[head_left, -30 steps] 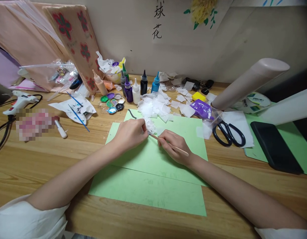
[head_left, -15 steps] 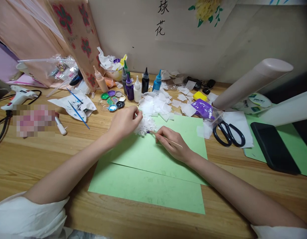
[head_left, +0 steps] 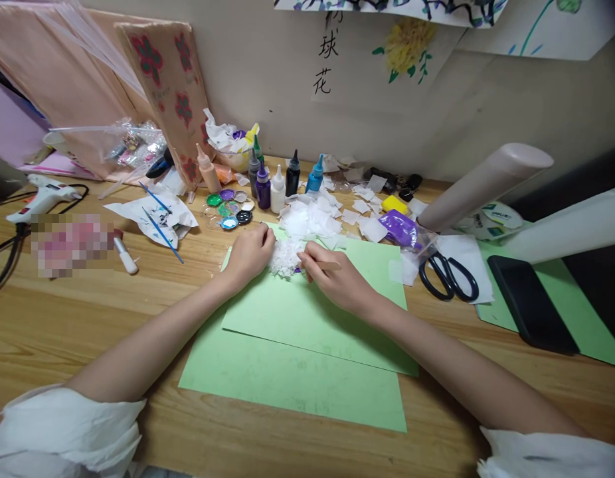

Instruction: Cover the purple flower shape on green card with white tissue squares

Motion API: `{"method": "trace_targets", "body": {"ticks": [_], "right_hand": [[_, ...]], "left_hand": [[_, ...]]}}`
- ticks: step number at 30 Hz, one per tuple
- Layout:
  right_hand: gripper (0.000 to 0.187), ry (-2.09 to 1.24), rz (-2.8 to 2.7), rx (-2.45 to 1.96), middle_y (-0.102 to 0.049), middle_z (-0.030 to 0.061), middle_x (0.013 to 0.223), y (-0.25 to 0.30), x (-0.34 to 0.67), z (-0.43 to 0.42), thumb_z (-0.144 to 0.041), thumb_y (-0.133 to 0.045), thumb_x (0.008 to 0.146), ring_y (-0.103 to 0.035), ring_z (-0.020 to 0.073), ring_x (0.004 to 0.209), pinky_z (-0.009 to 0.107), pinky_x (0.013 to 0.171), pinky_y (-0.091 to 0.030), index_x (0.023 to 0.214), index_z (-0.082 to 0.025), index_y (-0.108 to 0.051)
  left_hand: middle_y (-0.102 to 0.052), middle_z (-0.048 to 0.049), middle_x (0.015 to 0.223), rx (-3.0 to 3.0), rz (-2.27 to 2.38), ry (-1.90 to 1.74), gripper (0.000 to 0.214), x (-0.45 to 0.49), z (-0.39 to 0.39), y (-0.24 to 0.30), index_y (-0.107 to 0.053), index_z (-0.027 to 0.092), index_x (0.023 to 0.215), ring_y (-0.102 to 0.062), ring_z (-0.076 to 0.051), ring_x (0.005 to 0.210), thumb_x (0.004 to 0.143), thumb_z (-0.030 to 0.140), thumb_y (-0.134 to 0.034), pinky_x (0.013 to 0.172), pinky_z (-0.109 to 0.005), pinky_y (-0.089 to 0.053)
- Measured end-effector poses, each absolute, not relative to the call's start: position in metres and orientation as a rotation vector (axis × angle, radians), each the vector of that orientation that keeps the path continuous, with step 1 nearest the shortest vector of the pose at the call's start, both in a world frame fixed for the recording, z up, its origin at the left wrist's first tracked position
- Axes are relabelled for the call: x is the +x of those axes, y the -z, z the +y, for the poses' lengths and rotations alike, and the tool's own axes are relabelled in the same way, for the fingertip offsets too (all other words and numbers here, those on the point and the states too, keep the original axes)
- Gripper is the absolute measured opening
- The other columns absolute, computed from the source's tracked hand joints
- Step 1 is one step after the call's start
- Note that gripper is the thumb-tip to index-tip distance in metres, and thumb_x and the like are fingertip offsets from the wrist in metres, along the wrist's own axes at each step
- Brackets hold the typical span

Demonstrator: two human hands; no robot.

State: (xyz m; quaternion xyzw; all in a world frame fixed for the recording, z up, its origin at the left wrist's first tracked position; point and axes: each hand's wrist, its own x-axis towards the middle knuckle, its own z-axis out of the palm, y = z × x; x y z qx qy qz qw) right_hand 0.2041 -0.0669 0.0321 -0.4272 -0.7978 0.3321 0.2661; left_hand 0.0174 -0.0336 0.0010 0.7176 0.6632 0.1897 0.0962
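Observation:
A ruffled cluster of white paper pieces (head_left: pixel 284 259) lies on the upper green sheet (head_left: pixel 307 318), with a bit of purple showing at its right edge. My right hand (head_left: pixel 335 271) pinches a thin wooden stick (head_left: pixel 331 265) at the cluster's right side; the tip is hidden by my fingers. At the left edge of the cluster is my left hand (head_left: pixel 250 255), fingers curled in. Whatever those fingers hold, if anything, is out of sight. Loose white paper squares (head_left: pixel 307 216) are heaped just behind the cluster.
Paint bottles (head_left: pixel 263 187) and small paint cups (head_left: pixel 229 223) stand behind my left hand. To the right are a purple clay packet (head_left: pixel 400 228), black-handled scissors (head_left: pixel 447 275) and a black phone (head_left: pixel 531 305). A glue gun (head_left: pixel 43 199) and brushes (head_left: pixel 161 234) on crumpled paper lie left.
My left hand has moved slightly left and down beside the cluster. The stick has changed angle in my right hand, and less of its length shows. The camera view has tilted up a little.

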Motion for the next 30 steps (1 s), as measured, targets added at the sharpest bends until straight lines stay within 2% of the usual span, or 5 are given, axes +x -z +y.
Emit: {"method": "trace_targets", "body": {"ticks": [8,13,19,26,30], "right_hand": [[0.025,-0.595,-1.983,-1.020,-0.064,0.0044,0.080,-0.011,0.257,-0.068,-0.034,-0.041,0.097,-0.059,0.0185,0.076,0.033,0.071,-0.044,0.082,-0.022,-0.058],[0.016,-0.466,-2.250,-0.929,-0.068,0.0092,0.088,0.007,0.260,-0.065,-0.032,-0.064,0.085,-0.062,0.0226,0.083,0.037,0.074,-0.049,0.078,-0.021,-0.053],[0.014,-0.338,-2.232,-0.939,-0.063,0.0065,0.077,0.012,0.256,-0.067,-0.009,-0.054,0.084,-0.062,0.0233,0.081,0.036,0.070,-0.048,0.076,-0.021,-0.051],[0.018,-1.019,-2.045,-0.886,-0.063,0.0006,0.076,-0.007,0.241,-0.080,-0.004,-0.060,0.074,-0.067,0.0174,0.080,0.028,0.073,-0.051,0.072,-0.021,-0.052],[0.016,-1.009,-2.004,-0.968,-0.064,0.0009,0.079,-0.003,0.225,-0.075,-0.004,-0.057,0.074,-0.066,0.0167,0.079,0.028,0.073,-0.049,0.073,-0.020,-0.053]], "left_hand": [[-0.063,-0.0052,0.071,2.116,1.934,-0.602,0.030,0.017,-0.034,0.000,-0.055,0.017,0.072,-0.054,-0.017,0.066,0.092,0.026,-0.035,0.059,-0.028,-0.028],[-0.061,-0.0037,0.067,2.078,1.911,-0.661,0.028,0.016,-0.035,0.000,-0.054,0.018,0.069,-0.051,-0.016,0.063,0.090,0.026,-0.036,0.059,-0.027,-0.027],[-0.056,-0.0019,0.061,2.067,1.887,-0.729,0.025,0.016,-0.034,0.004,-0.051,0.018,0.064,-0.046,-0.014,0.058,0.086,0.022,-0.040,0.057,-0.027,-0.024],[-0.056,-0.0019,0.060,2.045,1.892,-0.754,0.025,0.019,-0.034,0.005,-0.052,0.017,0.063,-0.045,-0.014,0.056,0.085,0.021,-0.043,0.057,-0.027,-0.024],[-0.056,-0.0022,0.060,2.038,1.895,-0.746,0.025,0.020,-0.036,0.003,-0.053,0.016,0.064,-0.044,-0.014,0.056,0.086,0.021,-0.043,0.056,-0.027,-0.024]]}}
